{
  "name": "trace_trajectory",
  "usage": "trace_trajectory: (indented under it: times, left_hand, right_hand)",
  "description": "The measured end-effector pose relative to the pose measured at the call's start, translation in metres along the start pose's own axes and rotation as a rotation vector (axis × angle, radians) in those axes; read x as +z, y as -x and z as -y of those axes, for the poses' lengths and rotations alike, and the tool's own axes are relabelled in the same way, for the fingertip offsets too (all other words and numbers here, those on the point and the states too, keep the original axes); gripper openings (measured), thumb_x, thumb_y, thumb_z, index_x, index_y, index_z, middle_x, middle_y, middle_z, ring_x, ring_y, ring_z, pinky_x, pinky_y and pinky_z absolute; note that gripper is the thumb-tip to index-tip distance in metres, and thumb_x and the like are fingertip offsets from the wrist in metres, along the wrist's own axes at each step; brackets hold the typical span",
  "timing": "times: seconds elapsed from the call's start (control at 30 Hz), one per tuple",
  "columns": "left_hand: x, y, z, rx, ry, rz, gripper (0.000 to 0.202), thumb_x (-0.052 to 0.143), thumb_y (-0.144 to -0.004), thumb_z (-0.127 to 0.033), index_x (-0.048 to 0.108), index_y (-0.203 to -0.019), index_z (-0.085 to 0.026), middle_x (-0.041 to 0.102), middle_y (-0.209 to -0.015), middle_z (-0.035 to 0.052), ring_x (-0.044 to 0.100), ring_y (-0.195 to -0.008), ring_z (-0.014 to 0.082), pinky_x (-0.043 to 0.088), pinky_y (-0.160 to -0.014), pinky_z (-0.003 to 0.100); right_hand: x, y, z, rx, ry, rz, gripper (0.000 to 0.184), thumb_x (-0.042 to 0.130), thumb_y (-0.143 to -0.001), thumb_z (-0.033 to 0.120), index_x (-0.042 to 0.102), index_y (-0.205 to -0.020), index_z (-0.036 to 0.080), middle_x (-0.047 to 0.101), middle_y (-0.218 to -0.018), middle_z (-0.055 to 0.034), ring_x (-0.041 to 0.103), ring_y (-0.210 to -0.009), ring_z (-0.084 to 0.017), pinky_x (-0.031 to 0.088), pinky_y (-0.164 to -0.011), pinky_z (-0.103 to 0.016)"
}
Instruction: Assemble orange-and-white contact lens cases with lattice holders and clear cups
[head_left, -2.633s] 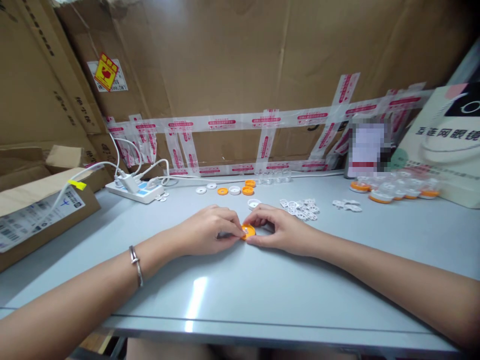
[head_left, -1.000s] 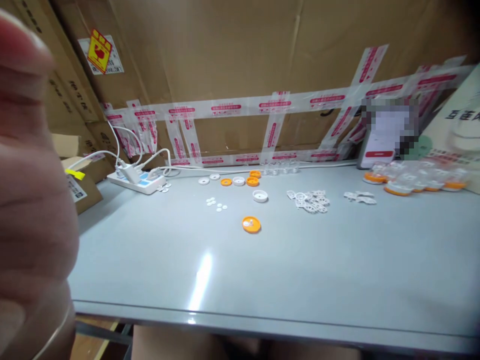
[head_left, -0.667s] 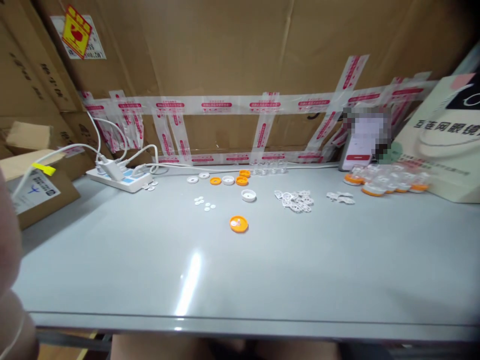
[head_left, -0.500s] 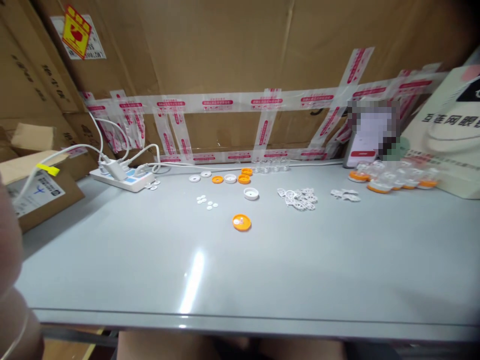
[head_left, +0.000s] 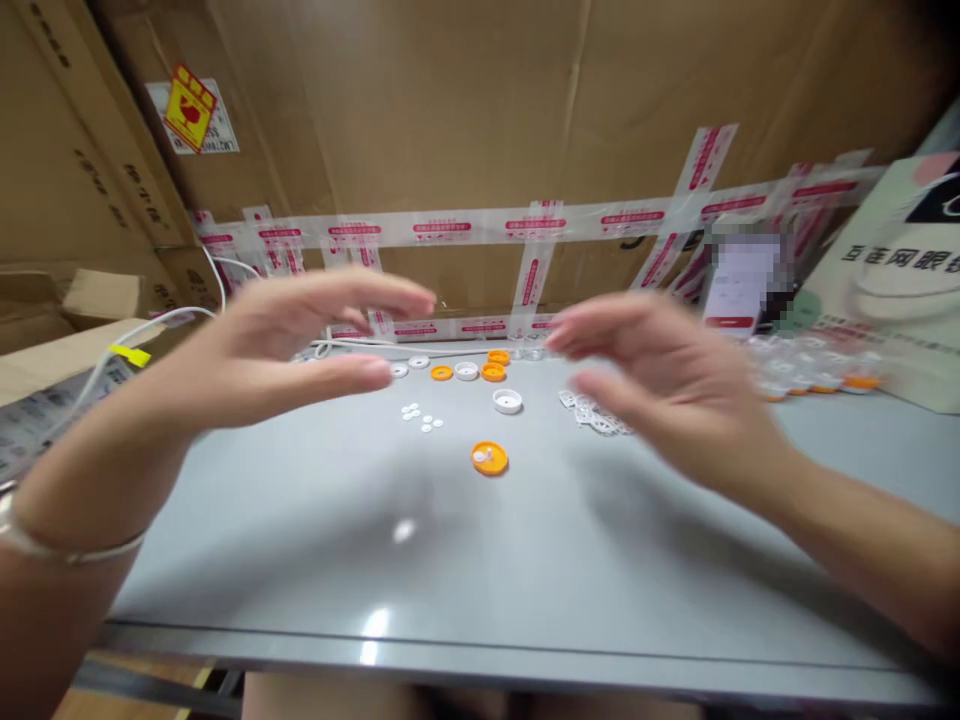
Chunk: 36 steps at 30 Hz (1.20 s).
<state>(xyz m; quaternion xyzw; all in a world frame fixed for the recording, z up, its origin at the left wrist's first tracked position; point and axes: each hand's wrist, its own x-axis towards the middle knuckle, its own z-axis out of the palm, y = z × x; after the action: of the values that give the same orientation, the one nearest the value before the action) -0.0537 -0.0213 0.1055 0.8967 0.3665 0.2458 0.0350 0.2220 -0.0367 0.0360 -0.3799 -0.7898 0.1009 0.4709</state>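
Observation:
My left hand (head_left: 315,335) hovers over the table's left side, thumb apart from the fingers, holding nothing. Opposite it, my right hand (head_left: 645,370) is also raised and open, with nothing in it. On the table between them lies an orange round cap (head_left: 491,462) with a small white disc and a white peg inside. Behind that stands a white round cap (head_left: 508,401). Several small white discs (head_left: 426,420) lie below my left fingertips. Partly covered by my right hand is a pile of white openwork plastic pieces (head_left: 592,415).
Farther back sit orange rings (head_left: 442,373), a smaller white cap (head_left: 466,371) and clear plastic parts (head_left: 534,348). At right are clear pieces with orange bases (head_left: 825,370), a phone (head_left: 742,280) and a printed bag (head_left: 892,290). A large taped carton (head_left: 465,120) stands behind the table (head_left: 487,580).
Both hands have come up over the table; earlier only part of the left one showed at the left edge. The view has shifted slightly. The parts lie as before.

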Motion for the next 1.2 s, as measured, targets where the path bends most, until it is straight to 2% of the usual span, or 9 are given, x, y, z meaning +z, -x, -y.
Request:
trace_trajectory:
  times: [0.1,0.13,0.27,0.4,0.57,0.7,0.9,1.07,1.2]
  left_hand:
    - [0.018,-0.016,0.031,-0.039,-0.148,0.344,0.035,0.057,-0.077,-0.043,0.062,-0.106,-0.022,0.064,-0.107,0.0033,0.059,-0.094,0.0176,0.046,-0.078,0.025]
    - [0.026,-0.021,0.042,-0.059,-0.206,0.390,0.031,0.057,-0.078,-0.041,0.064,-0.101,-0.021,0.065,-0.103,0.0042,0.060,-0.090,0.0177,0.046,-0.076,0.025]
    - [0.055,-0.027,0.073,-0.107,-0.218,0.551,0.023,0.057,-0.076,-0.028,0.065,-0.095,-0.019,0.067,-0.094,0.0038,0.060,-0.084,0.0161,0.044,-0.072,0.023]
    - [0.068,-0.021,0.081,-0.148,-0.048,0.508,0.021,0.058,-0.074,-0.026,0.066,-0.092,-0.018,0.068,-0.092,0.0031,0.061,-0.083,0.0151,0.044,-0.072,0.022]
    - [0.076,-0.016,0.087,-0.208,0.067,0.422,0.020,0.059,-0.073,-0.028,0.065,-0.088,-0.016,0.068,-0.086,0.0036,0.059,-0.077,0.0140,0.043,-0.065,0.020]
    - [0.080,-0.013,0.088,-0.223,0.061,0.398,0.023,0.057,-0.074,-0.031,0.066,-0.087,-0.014,0.068,-0.080,0.0044,0.058,-0.070,0.0126,0.042,-0.059,0.018]
    - [0.076,-0.009,0.085,-0.201,0.008,0.374,0.024,0.057,-0.074,-0.032,0.069,-0.086,-0.014,0.070,-0.081,0.0053,0.060,-0.070,0.0139,0.043,-0.060,0.020]
    - [0.074,-0.008,0.087,-0.155,-0.056,0.350,0.020,0.055,-0.072,-0.025,0.070,-0.081,-0.016,0.070,-0.076,0.0034,0.060,-0.066,0.0134,0.041,-0.060,0.020]
    - [0.073,-0.008,0.084,-0.096,-0.125,0.274,0.015,0.056,-0.066,-0.017,0.070,-0.074,-0.015,0.068,-0.072,0.0036,0.058,-0.065,0.0144,0.040,-0.062,0.022]
  right_hand:
    - [0.028,0.002,-0.014,0.077,0.024,0.321,0.037,0.064,-0.073,0.039,0.059,-0.104,0.019,0.062,-0.105,-0.0057,0.059,-0.092,-0.017,0.050,-0.081,-0.032]
    - [0.037,0.003,-0.019,0.114,0.037,0.412,0.040,0.065,-0.072,0.040,0.058,-0.106,0.019,0.061,-0.108,-0.0062,0.059,-0.095,-0.018,0.049,-0.083,-0.033]
    - [0.057,0.006,-0.031,0.180,0.005,0.492,0.040,0.065,-0.071,0.036,0.057,-0.106,0.016,0.061,-0.107,-0.0069,0.058,-0.096,-0.018,0.047,-0.087,-0.034]
    - [0.059,0.007,-0.034,0.197,-0.056,0.445,0.028,0.060,-0.074,0.029,0.059,-0.099,0.017,0.062,-0.102,-0.0059,0.059,-0.089,-0.016,0.048,-0.082,-0.031]
    - [0.061,0.009,-0.036,0.162,-0.076,0.410,0.026,0.059,-0.075,0.029,0.058,-0.098,0.018,0.063,-0.101,-0.0058,0.060,-0.087,-0.016,0.049,-0.080,-0.031]
    - [0.060,0.010,-0.035,0.182,-0.087,0.413,0.031,0.062,-0.073,0.029,0.058,-0.102,0.018,0.063,-0.102,-0.0053,0.059,-0.090,-0.016,0.048,-0.083,-0.030]
    - [0.059,0.010,-0.035,0.178,-0.129,0.447,0.039,0.061,-0.073,0.031,0.056,-0.108,0.016,0.062,-0.101,-0.0058,0.058,-0.093,-0.015,0.047,-0.087,-0.031]
    - [0.060,0.011,-0.038,0.158,-0.150,0.440,0.042,0.063,-0.071,0.033,0.055,-0.108,0.015,0.062,-0.100,-0.0063,0.059,-0.091,-0.015,0.047,-0.087,-0.033]
    - [0.060,0.011,-0.040,0.184,-0.164,0.429,0.046,0.065,-0.069,0.035,0.054,-0.110,0.015,0.061,-0.101,-0.0074,0.059,-0.090,-0.015,0.048,-0.088,-0.035]
